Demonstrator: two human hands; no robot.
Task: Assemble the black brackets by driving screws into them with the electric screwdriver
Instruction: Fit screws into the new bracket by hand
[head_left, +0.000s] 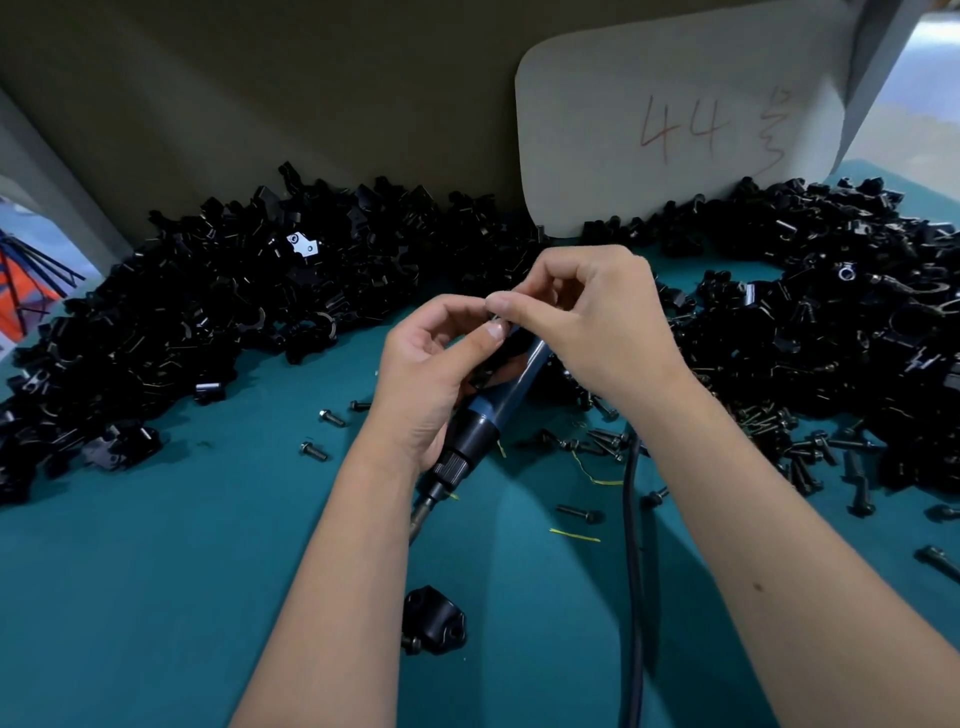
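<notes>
Electric screwdriver (493, 410) sits mid-frame, left hand (436, 364) wrapped around it; right hand (587, 317) pinches something tiny, too small to tell, at its top.

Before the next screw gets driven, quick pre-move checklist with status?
1. Electric screwdriver held: ok, the left hand grips its body, bit end pointing toward the person.
2. Right hand free to take a screw: not ok, its fingertips pinch something small against the left thumb; what it is, cannot tell.
3. Screw seated on the bit: not ok, the bit shows bare.
4. Bracket ready: ok, one bracket lies apart on the green mat, a screw at its lower left.
5. Loose screws at hand: ok.
6. Cable clear of the work: cannot tell.
</notes>
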